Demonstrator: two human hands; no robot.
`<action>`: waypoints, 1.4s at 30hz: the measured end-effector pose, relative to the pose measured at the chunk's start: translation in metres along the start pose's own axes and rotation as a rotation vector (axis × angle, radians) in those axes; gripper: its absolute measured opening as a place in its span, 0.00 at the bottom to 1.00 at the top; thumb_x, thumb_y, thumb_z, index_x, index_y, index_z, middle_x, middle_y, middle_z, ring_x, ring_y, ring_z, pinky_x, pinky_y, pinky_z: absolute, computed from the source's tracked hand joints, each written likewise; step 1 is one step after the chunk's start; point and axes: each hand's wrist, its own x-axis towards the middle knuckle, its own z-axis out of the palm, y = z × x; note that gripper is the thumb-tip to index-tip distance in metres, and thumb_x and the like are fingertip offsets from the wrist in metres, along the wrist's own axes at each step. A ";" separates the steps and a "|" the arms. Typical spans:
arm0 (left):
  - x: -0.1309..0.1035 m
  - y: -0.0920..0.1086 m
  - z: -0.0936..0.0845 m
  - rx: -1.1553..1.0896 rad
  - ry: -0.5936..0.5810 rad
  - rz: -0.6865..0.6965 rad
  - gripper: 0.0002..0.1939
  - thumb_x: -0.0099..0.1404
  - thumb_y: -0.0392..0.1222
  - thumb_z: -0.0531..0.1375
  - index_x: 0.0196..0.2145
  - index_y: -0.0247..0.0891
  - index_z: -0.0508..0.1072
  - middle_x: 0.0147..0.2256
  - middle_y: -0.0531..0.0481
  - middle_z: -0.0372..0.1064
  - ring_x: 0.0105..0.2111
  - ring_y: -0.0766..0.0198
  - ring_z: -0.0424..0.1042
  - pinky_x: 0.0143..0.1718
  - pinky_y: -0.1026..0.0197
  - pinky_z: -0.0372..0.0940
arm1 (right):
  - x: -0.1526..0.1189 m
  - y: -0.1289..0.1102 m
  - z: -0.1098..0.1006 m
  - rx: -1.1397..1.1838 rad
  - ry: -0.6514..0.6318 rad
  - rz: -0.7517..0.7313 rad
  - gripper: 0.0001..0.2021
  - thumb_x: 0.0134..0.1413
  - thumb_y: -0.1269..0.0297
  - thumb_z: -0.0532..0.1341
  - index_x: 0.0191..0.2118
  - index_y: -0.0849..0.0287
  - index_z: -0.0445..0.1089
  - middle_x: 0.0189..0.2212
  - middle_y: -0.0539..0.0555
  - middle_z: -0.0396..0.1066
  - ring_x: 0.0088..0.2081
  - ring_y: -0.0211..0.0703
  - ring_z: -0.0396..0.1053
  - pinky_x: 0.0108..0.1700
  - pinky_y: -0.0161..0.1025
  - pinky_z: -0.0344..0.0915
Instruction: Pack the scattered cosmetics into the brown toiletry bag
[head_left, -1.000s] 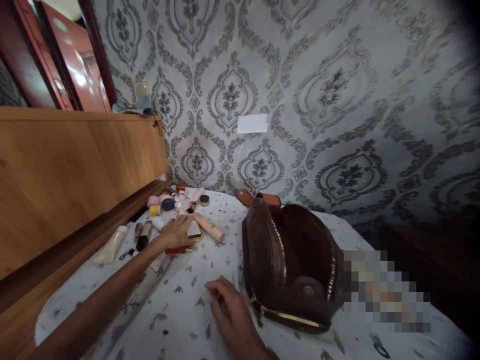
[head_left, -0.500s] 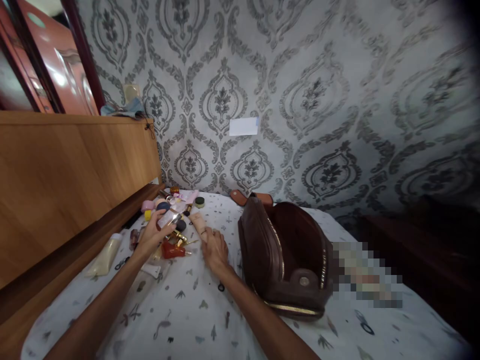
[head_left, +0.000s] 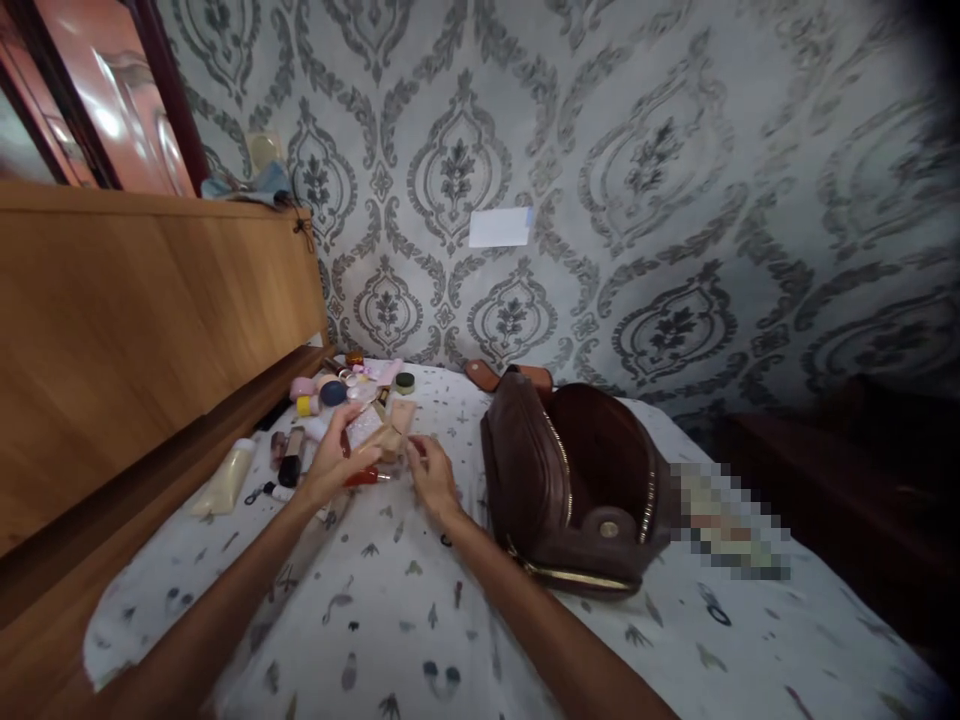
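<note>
Left hand pinches a small packet, right hand grips the tube; bag at center sits open, cosmetics unpacked.

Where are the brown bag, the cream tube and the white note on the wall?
brown bag (head_left: pixel 525 470): head view, left outer side.
cream tube (head_left: pixel 225 480): head view, middle of body.
white note (head_left: pixel 499 227): head view, centre of paper.
</note>
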 end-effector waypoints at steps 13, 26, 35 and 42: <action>-0.025 0.036 0.066 0.378 -0.120 0.309 0.42 0.54 0.40 0.67 0.62 0.41 0.54 0.59 0.40 0.59 0.59 0.46 0.60 0.60 0.45 0.56 | -0.063 -0.001 -0.052 1.303 -0.357 0.357 0.21 0.68 0.48 0.46 0.43 0.55 0.69 0.29 0.50 0.75 0.32 0.41 0.73 0.45 0.43 0.69; -0.045 0.037 0.084 -0.457 -0.200 -0.168 0.29 0.63 0.52 0.63 0.59 0.44 0.66 0.60 0.45 0.64 0.62 0.50 0.60 0.63 0.50 0.55 | -0.087 0.020 -0.052 0.736 0.094 -0.140 0.24 0.48 0.57 0.69 0.52 0.53 0.69 0.48 0.54 0.71 0.49 0.47 0.69 0.52 0.43 0.65; -0.047 0.047 0.077 -0.873 -0.282 -0.367 0.29 0.58 0.42 0.68 0.57 0.42 0.70 0.52 0.44 0.73 0.55 0.53 0.69 0.57 0.53 0.62 | -0.090 0.030 -0.048 0.198 0.329 -0.419 0.31 0.47 0.67 0.68 0.59 0.56 0.61 0.54 0.60 0.65 0.53 0.51 0.65 0.55 0.49 0.66; -0.048 0.043 0.079 -0.925 -0.247 -0.431 0.27 0.58 0.37 0.68 0.55 0.40 0.71 0.50 0.45 0.75 0.50 0.56 0.74 0.53 0.56 0.67 | -0.092 0.040 -0.046 0.128 0.337 -0.390 0.40 0.48 0.64 0.69 0.65 0.57 0.52 0.59 0.64 0.60 0.59 0.56 0.62 0.60 0.53 0.62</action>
